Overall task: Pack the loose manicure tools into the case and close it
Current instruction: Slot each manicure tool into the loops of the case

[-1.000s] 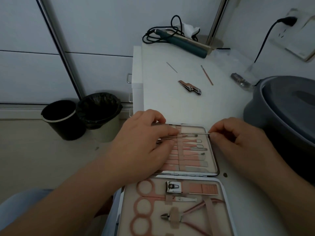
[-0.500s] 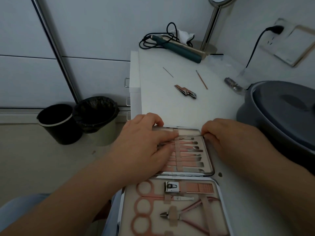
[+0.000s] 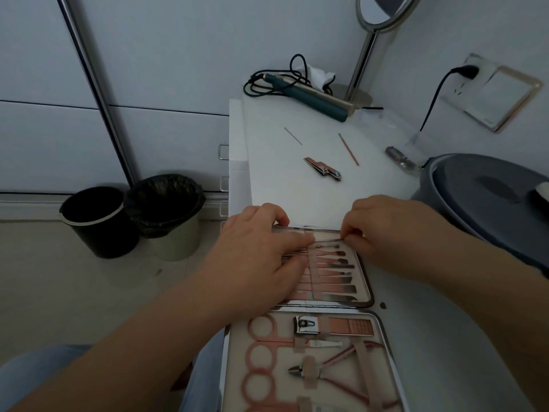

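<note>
Thin metal tool [image 3: 328, 240] lies across the top row of the far half of the open manicure case [image 3: 367, 292], pinched at its right end by the right hand [image 3: 395, 233] with fingers curled around the tip. Left hand [image 3: 258, 257] lies flat, fingers spread, over the left part of that same half, index fingertip touching the tool's other end near the centre strap. Far half holds a row of rose-gold slim tools under an elastic band, most slots filled. Near half [image 3: 389, 352] holds a nail clipper [image 3: 307, 325], scissors [image 3: 267, 340] with pink loops, and cuticle nippers [image 3: 315, 370], all strapped in. Loose on the white tabletop [image 3: 282, 179] beyond the case: a folding nail clipper [image 3: 323, 170], a thin needle-like pick [image 3: 293, 135] to its left, a rose-gold stick tool [image 3: 348, 149] to its right, all well apart from both hands. Farther back: teal hair straightener [image 3: 312, 98] with coiled cord, mirror stand [image 3: 365, 52]. Grey tub [image 3: 487, 197] at right edge of table. Two bins [image 3: 133, 215] on the floor at left.
</note>
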Demonstrator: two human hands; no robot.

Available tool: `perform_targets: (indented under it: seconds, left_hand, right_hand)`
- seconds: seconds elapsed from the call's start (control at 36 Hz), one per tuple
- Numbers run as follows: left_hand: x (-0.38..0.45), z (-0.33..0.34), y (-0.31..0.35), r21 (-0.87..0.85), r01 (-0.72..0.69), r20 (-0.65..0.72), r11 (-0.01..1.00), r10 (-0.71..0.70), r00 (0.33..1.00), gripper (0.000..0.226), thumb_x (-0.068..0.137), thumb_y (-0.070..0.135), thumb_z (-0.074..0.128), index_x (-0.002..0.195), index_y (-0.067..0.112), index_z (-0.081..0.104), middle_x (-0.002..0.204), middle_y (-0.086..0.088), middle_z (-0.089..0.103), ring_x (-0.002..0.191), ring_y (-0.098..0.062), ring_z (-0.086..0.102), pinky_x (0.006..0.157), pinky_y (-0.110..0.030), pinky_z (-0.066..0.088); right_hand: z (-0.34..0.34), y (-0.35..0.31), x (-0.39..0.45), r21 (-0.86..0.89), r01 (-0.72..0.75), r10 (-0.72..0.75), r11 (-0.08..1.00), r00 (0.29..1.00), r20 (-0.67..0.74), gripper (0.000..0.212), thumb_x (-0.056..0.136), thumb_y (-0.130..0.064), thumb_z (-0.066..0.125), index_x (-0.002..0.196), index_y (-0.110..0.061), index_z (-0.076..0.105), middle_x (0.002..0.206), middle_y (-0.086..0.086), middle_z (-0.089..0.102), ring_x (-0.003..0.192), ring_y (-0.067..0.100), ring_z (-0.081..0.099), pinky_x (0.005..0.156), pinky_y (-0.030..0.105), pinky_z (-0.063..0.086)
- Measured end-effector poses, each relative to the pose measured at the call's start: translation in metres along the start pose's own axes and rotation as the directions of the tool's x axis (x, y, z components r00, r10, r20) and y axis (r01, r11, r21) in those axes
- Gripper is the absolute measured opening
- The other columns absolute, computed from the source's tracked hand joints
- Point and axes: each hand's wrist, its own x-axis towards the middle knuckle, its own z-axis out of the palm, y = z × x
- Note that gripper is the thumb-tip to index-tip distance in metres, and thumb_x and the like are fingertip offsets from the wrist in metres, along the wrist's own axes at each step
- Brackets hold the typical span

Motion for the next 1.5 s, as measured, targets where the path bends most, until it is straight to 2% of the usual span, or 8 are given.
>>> perform_targets:
  seconds: [0.14, 0.28, 0.53, 0.67, 1.03, 1.22, 1.33, 1.5]
  left_hand:
    - [-0.001, -0.001, 0.000, 0.000, 0.004, 0.000, 1.000, -0.004, 1.000, 0.045, 0.078, 0.048, 0.034, 0.119, 0.045, 0.051, 0.118, 0.006, 0.044, 0.108, -0.011, 0.032, 0.089, -0.027, 0.021]
    - [-0.001, -0.001, 0.000, 0.012, 0.001, 0.007, 1.000, -0.001, 1.000, 0.046, 0.078, 0.049, 0.032, 0.120, 0.045, 0.050, 0.118, 0.006, 0.044, 0.109, -0.013, 0.034, 0.093, -0.031, 0.025]
    - [-0.002, 0.000, -0.001, 0.000, -0.001, -0.002, 1.000, 0.001, 1.000, 0.046, 0.079, 0.049, 0.031, 0.122, 0.044, 0.049, 0.118, 0.006, 0.043, 0.109, -0.012, 0.033, 0.094, -0.031, 0.025]
    - [-0.002, 0.000, -0.002, -0.009, 0.000, -0.003, 1.000, 0.000, 1.000, 0.048, 0.079, 0.047, 0.031, 0.123, 0.040, 0.049, 0.119, 0.008, 0.042, 0.110, -0.011, 0.033, 0.096, -0.032, 0.026]
    - [-0.001, 0.002, -0.002, -0.006, 0.001, -0.023, 1.000, -0.001, 1.000, 0.048, 0.079, 0.048, 0.031, 0.123, 0.039, 0.049, 0.117, 0.008, 0.043, 0.109, -0.010, 0.033, 0.093, -0.029, 0.024]
    - [-0.002, 0.000, -0.001, -0.045, -0.001, -0.028, 0.999, 0.000, 1.000, 0.044, 0.081, 0.046, 0.035, 0.121, 0.036, 0.053, 0.117, 0.010, 0.044, 0.109, -0.009, 0.034, 0.098, -0.028, 0.027]
    - [-0.003, -0.001, -0.001, -0.078, 0.001, -0.058, 0.997, -0.005, 0.998, 0.034, 0.084, 0.038, 0.045, 0.114, 0.027, 0.058, 0.112, 0.010, 0.047, 0.107, -0.008, 0.037, 0.097, -0.026, 0.028]
    - [-0.003, -0.001, 0.000, -0.075, -0.003, -0.080, 0.997, -0.003, 0.997, 0.029, 0.084, 0.035, 0.050, 0.111, 0.027, 0.059, 0.111, 0.010, 0.048, 0.105, -0.008, 0.038, 0.096, -0.026, 0.029]
  right_hand:
    - [-0.004, -0.001, 0.006, -0.001, 0.029, -0.029, 1.000, 0.999, 0.034, 0.018, 0.090, -0.036, 0.044, 0.100, -0.030, 0.058, 0.089, -0.014, 0.046, 0.084, 0.004, 0.043, 0.070, 0.021, 0.038]
    - [-0.006, -0.001, 0.007, 0.047, 0.062, -0.065, 0.997, 0.995, 0.070, 0.018, 0.091, -0.034, 0.044, 0.099, -0.029, 0.058, 0.094, -0.012, 0.054, 0.087, 0.006, 0.049, 0.074, 0.021, 0.041]
    - [-0.002, -0.004, 0.009, 0.058, 0.101, -0.103, 0.993, 0.994, 0.040, 0.020, 0.093, -0.034, 0.038, 0.104, -0.030, 0.054, 0.096, -0.013, 0.051, 0.091, 0.007, 0.050, 0.080, 0.026, 0.043]
    - [-0.005, 0.002, 0.006, 0.024, 0.084, -0.084, 0.996, 0.996, 0.006, 0.021, 0.089, -0.044, 0.042, 0.099, -0.032, 0.056, 0.095, -0.015, 0.053, 0.089, 0.005, 0.048, 0.079, 0.027, 0.046]
    - [0.002, -0.002, 0.012, 0.091, 0.103, -0.105, 0.991, 0.994, 0.016, 0.014, 0.091, -0.035, 0.043, 0.094, -0.028, 0.055, 0.093, -0.012, 0.051, 0.087, 0.006, 0.048, 0.076, 0.023, 0.041]
    - [-0.003, 0.006, 0.013, 0.168, 0.048, -0.063, 0.985, 0.995, 0.083, 0.007, 0.087, -0.038, 0.052, 0.091, -0.037, 0.058, 0.076, -0.023, 0.045, 0.070, -0.006, 0.043, 0.066, 0.017, 0.034]
    - [0.002, 0.002, 0.011, 0.129, 0.035, -0.041, 0.991, 0.998, 0.044, 0.011, 0.089, -0.037, 0.048, 0.091, -0.031, 0.058, 0.083, -0.017, 0.048, 0.078, 0.003, 0.048, 0.072, 0.022, 0.039]
    - [0.001, -0.001, 0.008, 0.098, 0.051, -0.055, 0.994, 0.997, 0.046, 0.016, 0.092, -0.034, 0.042, 0.095, -0.028, 0.057, 0.093, -0.012, 0.051, 0.087, 0.008, 0.050, 0.077, 0.025, 0.042]
